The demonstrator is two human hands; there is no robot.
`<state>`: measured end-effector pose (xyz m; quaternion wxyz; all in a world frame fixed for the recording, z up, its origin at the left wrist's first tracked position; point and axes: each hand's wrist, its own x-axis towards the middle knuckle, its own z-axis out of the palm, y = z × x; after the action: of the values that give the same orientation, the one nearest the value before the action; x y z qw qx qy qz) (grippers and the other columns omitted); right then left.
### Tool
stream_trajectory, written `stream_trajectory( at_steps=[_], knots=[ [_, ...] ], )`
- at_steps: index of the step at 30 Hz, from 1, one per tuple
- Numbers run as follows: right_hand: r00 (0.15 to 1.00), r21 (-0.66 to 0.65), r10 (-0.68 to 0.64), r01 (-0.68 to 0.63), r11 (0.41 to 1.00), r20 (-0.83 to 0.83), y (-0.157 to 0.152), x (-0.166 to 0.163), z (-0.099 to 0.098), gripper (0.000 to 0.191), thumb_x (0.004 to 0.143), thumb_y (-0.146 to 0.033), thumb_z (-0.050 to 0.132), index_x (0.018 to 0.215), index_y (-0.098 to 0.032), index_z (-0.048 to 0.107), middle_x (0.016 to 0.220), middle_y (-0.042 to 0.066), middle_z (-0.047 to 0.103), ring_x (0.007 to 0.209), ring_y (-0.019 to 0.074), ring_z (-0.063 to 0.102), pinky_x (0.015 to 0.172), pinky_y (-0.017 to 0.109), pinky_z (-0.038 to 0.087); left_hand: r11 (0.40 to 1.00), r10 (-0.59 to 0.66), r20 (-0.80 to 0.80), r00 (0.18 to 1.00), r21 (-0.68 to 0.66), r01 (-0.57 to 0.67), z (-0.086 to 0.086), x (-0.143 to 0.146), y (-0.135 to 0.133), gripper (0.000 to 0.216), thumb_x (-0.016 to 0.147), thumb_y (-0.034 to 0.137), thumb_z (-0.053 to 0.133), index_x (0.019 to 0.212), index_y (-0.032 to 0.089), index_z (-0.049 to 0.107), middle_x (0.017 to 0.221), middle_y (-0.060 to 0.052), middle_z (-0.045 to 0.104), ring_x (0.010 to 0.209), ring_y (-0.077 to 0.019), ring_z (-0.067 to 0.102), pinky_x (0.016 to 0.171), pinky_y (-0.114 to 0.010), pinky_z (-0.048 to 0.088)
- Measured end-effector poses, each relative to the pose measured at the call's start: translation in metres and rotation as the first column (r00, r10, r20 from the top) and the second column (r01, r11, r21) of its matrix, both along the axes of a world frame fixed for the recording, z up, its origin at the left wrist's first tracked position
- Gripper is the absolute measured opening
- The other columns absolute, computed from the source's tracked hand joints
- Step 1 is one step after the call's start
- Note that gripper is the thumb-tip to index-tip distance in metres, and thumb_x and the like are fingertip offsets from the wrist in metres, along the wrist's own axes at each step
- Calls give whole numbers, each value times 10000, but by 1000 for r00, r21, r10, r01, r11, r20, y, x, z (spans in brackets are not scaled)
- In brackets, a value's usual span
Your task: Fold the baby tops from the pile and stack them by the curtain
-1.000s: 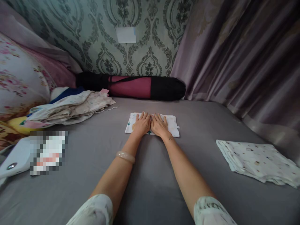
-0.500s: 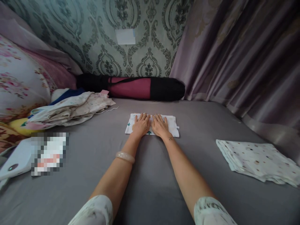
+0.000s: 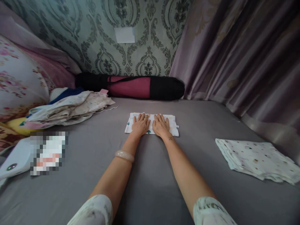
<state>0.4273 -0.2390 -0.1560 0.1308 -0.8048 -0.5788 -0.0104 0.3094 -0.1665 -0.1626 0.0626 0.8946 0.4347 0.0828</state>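
A small white cloth [image 3: 173,125] with a coloured print lies folded into a flat rectangle on the grey sheet [image 3: 154,175]. My left hand [image 3: 141,124] rests palm down on its left half, fingers spread and pointing away from me. On the right half lies my right hand [image 3: 161,125], likewise flat and with its fingers apart. A narrow strip of the cloth shows between the two hands. A small white tag sticks out at its right edge. The parts of the print beneath my palms are hidden.
Another folded white patterned cloth [image 3: 257,159] lies at right. Heaped clothes [image 3: 72,107] and a white device [image 3: 17,156] beside a blurred-out item [image 3: 50,153] are at left. A black and red long bag [image 3: 131,87] runs along the wall; curtains [image 3: 222,56] hang at right.
My hands have slid slightly apart on the cloth, so a wider strip shows between them. The cloth stays folded in the same place; the view has shifted very slightly.
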Motion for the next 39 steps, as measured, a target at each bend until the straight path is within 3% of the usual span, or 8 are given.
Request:
stream_trajectory(
  at_steps=[7, 17, 26, 32, 39],
  knots=[
    [998, 45, -67, 67, 997, -1, -1, 9, 5, 531, 978, -304, 220, 1460, -142, 373, 1548, 118, 301, 1432, 276, 219, 1140, 540, 125, 994, 49, 35, 998, 94, -52, 12, -3, -4, 592, 979, 416, 125, 1468, 160, 339, 1548, -108, 312, 1451, -262, 190, 1170, -517, 82],
    [995, -4, -99, 99, 995, 13, -2, 12, -6, 546, 971, -303, 223, 1468, -118, 350, 1546, 123, 305, 1409, 286, 259, 1136, 527, 142, 997, 77, -8, 997, 16, -77, 2, -7, 2, 596, 977, 428, 147, 1485, 157, 298, 1548, -119, 308, 1444, -280, 212, 1152, -533, 143],
    [992, -13, -125, 124, 992, -29, -2, 19, 3, 543, 975, -303, 230, 1472, -113, 335, 1547, 138, 296, 1420, 277, 245, 1139, 526, 136, 994, 80, 10, 997, 74, -80, 12, -6, 2, 568, 987, 438, 157, 1446, 186, 378, 1544, -107, 320, 1441, -259, 225, 1161, -514, 145],
    [975, 6, -224, 224, 975, -10, -4, 25, -4, 571, 963, -302, 255, 1440, -4, 350, 1532, 186, 305, 1424, 281, 225, 1150, 489, 98, 989, 145, 1, 989, 44, -145, -1, -11, 11, 582, 982, 430, 188, 1454, 142, 371, 1538, -136, 323, 1438, -282, 234, 1151, -537, 176],
    [974, 1, -228, 228, 974, -11, -4, 24, -8, 578, 962, -305, 252, 1446, -5, 349, 1533, 169, 312, 1419, 284, 235, 1152, 485, 110, 991, 130, 16, 991, 27, -131, -10, -13, 16, 609, 978, 437, 189, 1464, 107, 348, 1537, -160, 314, 1433, -301, 242, 1138, -556, 203]
  ],
)
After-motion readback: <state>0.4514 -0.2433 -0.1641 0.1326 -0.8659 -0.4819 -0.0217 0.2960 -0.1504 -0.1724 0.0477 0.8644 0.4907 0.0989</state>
